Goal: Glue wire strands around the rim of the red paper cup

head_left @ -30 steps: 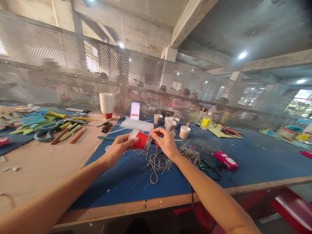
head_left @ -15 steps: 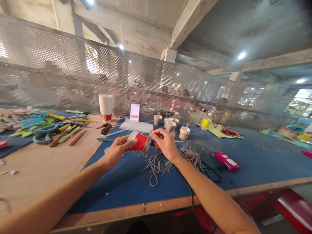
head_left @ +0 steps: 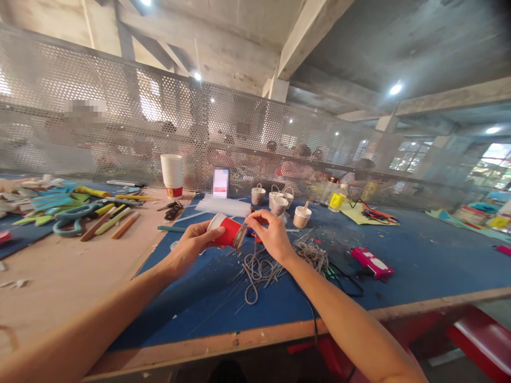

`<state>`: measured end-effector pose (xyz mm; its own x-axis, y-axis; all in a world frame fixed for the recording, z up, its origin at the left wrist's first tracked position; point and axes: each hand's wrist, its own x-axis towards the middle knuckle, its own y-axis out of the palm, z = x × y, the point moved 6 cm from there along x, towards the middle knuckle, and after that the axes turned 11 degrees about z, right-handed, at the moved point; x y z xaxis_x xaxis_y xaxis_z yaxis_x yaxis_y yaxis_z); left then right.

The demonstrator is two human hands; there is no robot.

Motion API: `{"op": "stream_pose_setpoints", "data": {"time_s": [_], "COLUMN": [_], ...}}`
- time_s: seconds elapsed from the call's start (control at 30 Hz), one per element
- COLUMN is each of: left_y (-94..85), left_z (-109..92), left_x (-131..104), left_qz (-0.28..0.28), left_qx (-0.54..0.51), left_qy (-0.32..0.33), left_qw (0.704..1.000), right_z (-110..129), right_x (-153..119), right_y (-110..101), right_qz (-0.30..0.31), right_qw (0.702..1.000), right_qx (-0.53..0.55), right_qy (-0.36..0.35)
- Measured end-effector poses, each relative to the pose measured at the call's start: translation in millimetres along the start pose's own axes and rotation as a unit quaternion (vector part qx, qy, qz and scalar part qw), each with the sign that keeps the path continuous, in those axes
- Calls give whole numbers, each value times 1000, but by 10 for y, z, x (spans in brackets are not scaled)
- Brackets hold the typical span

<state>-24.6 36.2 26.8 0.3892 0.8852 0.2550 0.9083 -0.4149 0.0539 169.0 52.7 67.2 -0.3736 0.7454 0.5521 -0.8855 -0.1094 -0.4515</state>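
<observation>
My left hand (head_left: pixel 197 239) is closed round a red and white paper cup (head_left: pixel 229 232), tilted on its side with its base toward the right. Grey cord wraps the cup's base end. At that end, the fingers of my right hand (head_left: pixel 268 231) are pinched on the grey cord (head_left: pixel 243 230). Below the hands, a loose tangle of grey cord (head_left: pixel 259 268) lies on the blue mat (head_left: pixel 191 298) among thin clear sticks. An orange and blue tool, partly hidden, sits behind my right hand.
Several small cord-covered cups (head_left: pixel 278 202) stand behind my hands, near a lit phone (head_left: pixel 221 183). A stack of paper cups (head_left: pixel 172 173) is at back left. Scissors (head_left: pixel 74 223) and sticks lie left; a pink box (head_left: pixel 372 263) with a black cable lies right. A perforated screen (head_left: pixel 223 117) closes the back.
Almost nothing differs. Both hands keep their hold on the cup and cord, with only a very slight shift of the view.
</observation>
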Motion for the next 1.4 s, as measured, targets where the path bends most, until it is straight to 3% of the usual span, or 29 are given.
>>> {"op": "stream_pose_setpoints", "data": {"time_s": [0.9,1.4], "left_y": [-33,4], "left_z": [35,-34], "left_x": [0,-23], "left_qz": [1,0], "left_qx": [10,11], "left_qy": [5,2], "left_qw": [1000,1000], "right_z": [-79,-139], "right_x": [16,11], "right_y": [13,28], "right_qz": [9,29], "right_qw": [1000,999], "right_qx": [-18,-14], "right_qy": [-1,38]}}
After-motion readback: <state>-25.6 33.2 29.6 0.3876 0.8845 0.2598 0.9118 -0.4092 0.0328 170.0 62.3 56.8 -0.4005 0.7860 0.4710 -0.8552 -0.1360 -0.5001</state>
